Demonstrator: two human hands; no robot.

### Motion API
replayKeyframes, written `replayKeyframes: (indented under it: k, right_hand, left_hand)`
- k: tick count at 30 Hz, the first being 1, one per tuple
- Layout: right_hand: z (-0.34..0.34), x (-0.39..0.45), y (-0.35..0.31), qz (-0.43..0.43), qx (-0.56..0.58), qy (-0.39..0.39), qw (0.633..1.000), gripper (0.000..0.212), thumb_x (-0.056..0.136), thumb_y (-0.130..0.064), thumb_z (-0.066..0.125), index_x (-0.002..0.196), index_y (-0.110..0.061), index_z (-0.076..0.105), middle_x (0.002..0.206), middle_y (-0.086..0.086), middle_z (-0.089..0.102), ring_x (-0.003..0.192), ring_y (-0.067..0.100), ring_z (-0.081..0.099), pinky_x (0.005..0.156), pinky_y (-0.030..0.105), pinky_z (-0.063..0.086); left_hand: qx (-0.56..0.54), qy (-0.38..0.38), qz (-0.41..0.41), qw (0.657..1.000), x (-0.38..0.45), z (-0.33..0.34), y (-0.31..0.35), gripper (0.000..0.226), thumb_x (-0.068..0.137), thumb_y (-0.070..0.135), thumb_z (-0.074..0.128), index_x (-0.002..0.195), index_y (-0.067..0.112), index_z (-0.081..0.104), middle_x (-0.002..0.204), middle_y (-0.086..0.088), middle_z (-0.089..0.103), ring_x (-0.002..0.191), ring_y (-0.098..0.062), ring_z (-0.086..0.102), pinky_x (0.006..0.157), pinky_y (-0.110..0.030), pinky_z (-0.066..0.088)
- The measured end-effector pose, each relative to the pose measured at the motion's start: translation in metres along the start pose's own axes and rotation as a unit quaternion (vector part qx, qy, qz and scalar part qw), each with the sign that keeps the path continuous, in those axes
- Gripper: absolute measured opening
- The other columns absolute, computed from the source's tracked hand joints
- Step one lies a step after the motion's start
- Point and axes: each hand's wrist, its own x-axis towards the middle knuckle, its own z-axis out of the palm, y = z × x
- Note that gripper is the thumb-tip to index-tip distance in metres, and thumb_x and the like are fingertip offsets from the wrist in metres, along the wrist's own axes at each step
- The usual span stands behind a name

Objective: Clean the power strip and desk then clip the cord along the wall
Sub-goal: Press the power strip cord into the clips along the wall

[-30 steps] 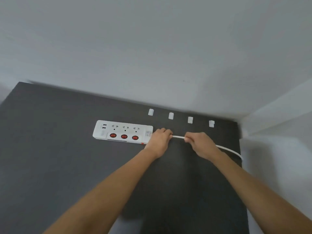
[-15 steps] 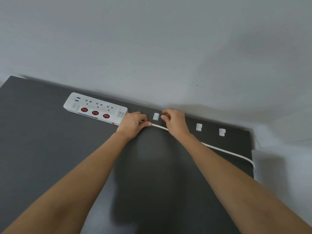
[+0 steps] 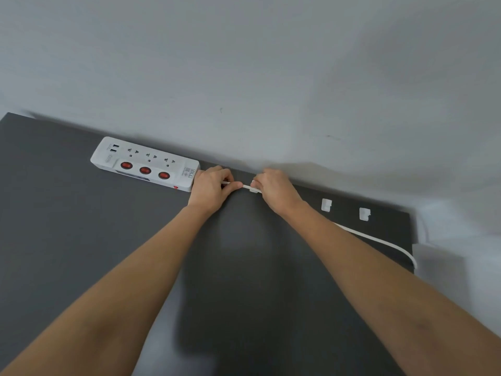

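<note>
1. Head view: the thin white power cord point(image 3: 379, 240) runs from the right end of the white three-switch power strip point(image 3: 146, 165), which lies at about 10 o'clock from the hands, along the back edge of the dark grey matte desk point(image 3: 81, 253). It trails away toward 4 o'clock, where it drops over the desk's right edge.
2. The cord's long axis lies roughly 10-to-4, nearly parallel to the pale grey wall point(image 3: 244, 77).
3. The left hand point(image 3: 211, 188) pinches the cord between thumb and forefinger just beside the strip's end.
4. The right hand point(image 3: 276, 191) is closed over the cord at a small white plastic clip point(image 3: 254, 189), fingertips pressing there. Whether the cord is seated in the clip cannot be told, as the fingers hide it.
5. Two more small white clips point(image 3: 326, 204) and point(image 3: 364, 214) stand empty at 3 to 4 o'clock of the right hand, nearer that hand than the left. The slack cord lies just in front of them, apart from both.
6. Judgement: the coming move likely depends on lifting the slack back toward the wall into those clips, with the right hand leading.
7. Compared with half a second ago, the right hand has shifted onto the first clip, which then showed bare between the hands; the cord has come up to it.
</note>
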Motion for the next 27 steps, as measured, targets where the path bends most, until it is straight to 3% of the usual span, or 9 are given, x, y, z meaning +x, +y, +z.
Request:
replayKeyframes:
  k: [6,13,16,19,21,23,27]
  right_hand:
    - [0.005,0.0,0.003,-0.021,-0.014,0.034,0.999,0.022,0.091,-0.002,0.045,0.086,0.0,0.066,0.085,0.016,0.06,0.081,0.03,0.056,0.065,0.031,0.033]
    - [0.004,0.001,0.003,-0.025,-0.019,0.024,0.999,0.028,0.099,-0.014,0.042,0.099,-0.001,0.067,0.096,0.017,0.062,0.091,0.031,0.058,0.079,0.036,0.041]
    - [-0.005,-0.007,0.008,-0.032,0.023,0.007,0.999,0.031,0.099,-0.021,0.044,0.097,-0.001,0.067,0.092,0.019,0.061,0.087,0.032,0.056,0.079,0.04,0.043]
    - [-0.013,-0.023,0.034,0.018,0.095,0.081,0.992,0.027,0.096,-0.018,0.05,0.081,0.001,0.061,0.084,0.02,0.064,0.081,0.036,0.056,0.073,0.041,0.044]
    - [-0.017,-0.038,0.058,0.071,0.106,0.12,0.985,0.022,0.092,-0.014,0.057,0.079,0.0,0.068,0.083,0.02,0.07,0.082,0.035,0.061,0.073,0.037,0.041]
    - [-0.019,-0.052,0.072,0.096,0.114,0.095,0.984,0.017,0.088,-0.013,0.062,0.083,-0.002,0.074,0.085,0.017,0.074,0.082,0.032,0.065,0.075,0.035,0.042]
    - [-0.015,-0.059,0.074,0.08,0.151,0.084,0.982,0.018,0.084,-0.018,0.067,0.091,-0.002,0.073,0.084,0.019,0.073,0.079,0.032,0.065,0.075,0.038,0.048]
  left_hand:
    - [0.004,0.001,-0.011,1.0,0.002,0.002,0.001,0.033,0.084,0.04,0.069,0.076,0.008,0.066,0.076,-0.007,0.061,0.072,-0.022,0.053,0.074,-0.034,0.037]
    - [0.019,0.014,-0.026,0.999,0.009,0.007,0.006,0.031,0.083,0.04,0.069,0.075,0.01,0.064,0.079,-0.005,0.062,0.078,-0.027,0.059,0.079,-0.037,0.04]
    - [0.027,0.017,-0.003,0.999,0.006,0.007,0.005,0.029,0.083,0.041,0.068,0.09,0.013,0.067,0.093,-0.005,0.065,0.093,-0.025,0.059,0.087,-0.038,0.037]
    - [0.03,0.026,0.054,0.998,0.002,0.014,0.018,0.033,0.086,0.042,0.063,0.114,0.025,0.065,0.113,0.001,0.063,0.111,-0.021,0.052,0.098,-0.038,0.027]
    - [0.025,-0.008,0.119,0.993,0.003,0.024,0.035,0.034,0.089,0.039,0.06,0.12,0.027,0.065,0.118,0.003,0.064,0.116,-0.022,0.052,0.102,-0.039,0.026]
    - [0.03,-0.071,0.148,0.986,0.006,0.036,0.052,0.032,0.092,0.037,0.057,0.121,0.025,0.066,0.119,0.003,0.065,0.118,-0.021,0.052,0.104,-0.038,0.028]
    - [-0.013,-0.122,0.116,0.986,0.009,0.051,0.066,0.02,0.089,0.029,0.063,0.1,0.018,0.076,0.102,-0.003,0.069,0.103,-0.024,0.058,0.096,-0.044,0.041]
